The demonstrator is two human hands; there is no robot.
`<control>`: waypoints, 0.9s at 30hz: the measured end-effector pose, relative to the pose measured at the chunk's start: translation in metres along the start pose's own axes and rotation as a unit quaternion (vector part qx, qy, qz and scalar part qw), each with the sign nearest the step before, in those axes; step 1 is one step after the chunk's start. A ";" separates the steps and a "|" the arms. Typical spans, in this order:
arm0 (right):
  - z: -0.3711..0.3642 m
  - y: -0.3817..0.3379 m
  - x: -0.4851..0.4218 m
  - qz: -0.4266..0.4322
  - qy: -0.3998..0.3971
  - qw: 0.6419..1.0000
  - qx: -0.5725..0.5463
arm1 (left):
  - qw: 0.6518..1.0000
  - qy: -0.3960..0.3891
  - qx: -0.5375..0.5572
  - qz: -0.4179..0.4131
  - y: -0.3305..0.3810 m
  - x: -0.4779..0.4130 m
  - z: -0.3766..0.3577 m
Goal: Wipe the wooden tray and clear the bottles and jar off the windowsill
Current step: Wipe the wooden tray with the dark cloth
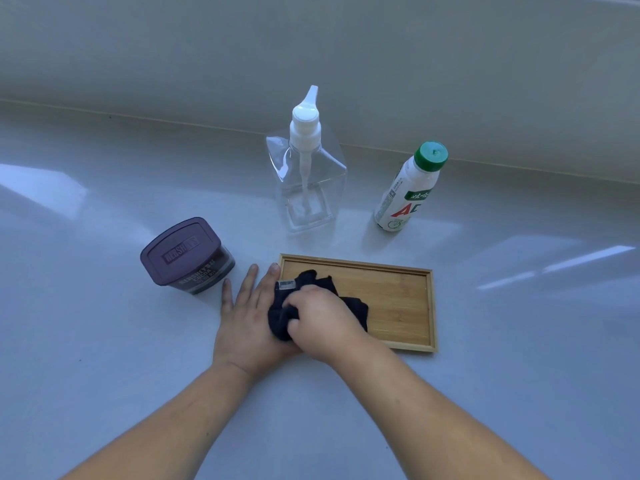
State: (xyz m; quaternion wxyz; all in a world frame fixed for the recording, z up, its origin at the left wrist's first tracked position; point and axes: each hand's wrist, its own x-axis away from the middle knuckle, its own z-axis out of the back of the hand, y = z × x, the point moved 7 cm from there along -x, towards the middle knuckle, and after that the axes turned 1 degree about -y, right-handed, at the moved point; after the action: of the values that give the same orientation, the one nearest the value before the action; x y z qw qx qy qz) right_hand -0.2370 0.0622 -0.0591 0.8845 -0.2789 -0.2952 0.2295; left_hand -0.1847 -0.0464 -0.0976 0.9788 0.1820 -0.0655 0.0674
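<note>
A person's right hand (320, 315) grips a bunched dark cloth (304, 308) and presses it onto the left end of a wooden tray (398, 299), which lies flat on a pale, glossy windowsill surface (104, 341). The left hand (247, 315) lies open and flat, palm down, fingers spread, at the tray's left edge, with its forefinger tip touching the tray's far left corner; part of the cloth drapes over that hand. A small label shows on the cloth near the tray's far rim. Just left of the spread fingers stands a dark brown jar (188, 258) with a purple-brown lid, its lid embossed with a brand name. Beyond the tray, near the back wall, a clear, nearly empty pump bottle (306, 181) with a white dispenser head stands upright. To its right, well apart from the jar, stands a white drink bottle (408, 192) with a green cap and a red and green label. Both forearms reach in from the bottom of the frame, bare to the edge.
</note>
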 end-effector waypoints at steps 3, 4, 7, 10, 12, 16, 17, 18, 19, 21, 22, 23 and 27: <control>0.002 0.008 0.011 -0.008 0.025 1.000 -0.010 | 1.000 -0.001 -0.002 0.010 -0.003 -0.001 -0.001; 0.006 0.017 0.020 -0.018 0.037 0.999 -0.004 | 1.000 -0.001 -0.003 0.017 -0.003 -0.002 -0.001; 0.031 0.061 0.051 -0.097 0.087 0.991 0.031 | 1.000 0.006 -0.012 0.029 -0.002 -0.003 0.000; 0.067 0.112 0.074 -0.213 0.168 0.962 0.036 | 0.999 0.004 -0.024 0.029 -0.002 -0.002 0.001; 0.085 0.126 0.074 -0.256 0.239 0.936 -0.028 | 0.999 0.005 -0.027 0.029 -0.001 -0.002 0.002; 0.081 0.092 0.035 -0.217 0.307 0.923 -0.085 | 0.999 0.005 -0.027 0.027 -0.001 -0.002 0.000; 0.071 0.075 0.021 -0.188 0.294 0.933 -0.085 | 0.999 0.003 -0.030 0.026 -0.002 -0.002 -0.001; 0.057 0.056 0.008 -0.155 0.268 0.947 -0.089 | 0.999 0.002 -0.033 0.024 -0.003 -0.003 -0.002; 0.041 0.036 -0.005 -0.118 0.231 0.961 -0.092 | 0.999 0.003 -0.036 0.019 -0.002 -0.004 -0.003; 0.013 0.005 -0.020 -0.064 0.162 0.981 -0.086 | 0.999 0.013 -0.041 0.008 -0.002 -0.004 -0.004; 0.006 -0.001 -0.022 -0.052 0.146 0.985 -0.075 | 0.999 0.018 -0.043 0.004 -0.003 -0.004 -0.005; 0.003 -0.001 -0.021 -0.043 0.137 0.988 -0.059 | 0.999 0.018 -0.044 0.003 -0.003 -0.004 -0.005; 0.007 0.030 0.011 -0.004 0.050 0.997 0.062 | 0.999 0.015 -0.027 0.022 -0.007 -0.004 -0.006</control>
State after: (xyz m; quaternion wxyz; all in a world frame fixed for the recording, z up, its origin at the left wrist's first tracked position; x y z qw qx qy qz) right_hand -0.2402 0.0932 -0.0690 0.9148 -0.2333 -0.2365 0.2298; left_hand -0.1871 -0.0506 -0.1064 0.9826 0.1529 -0.0565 0.0894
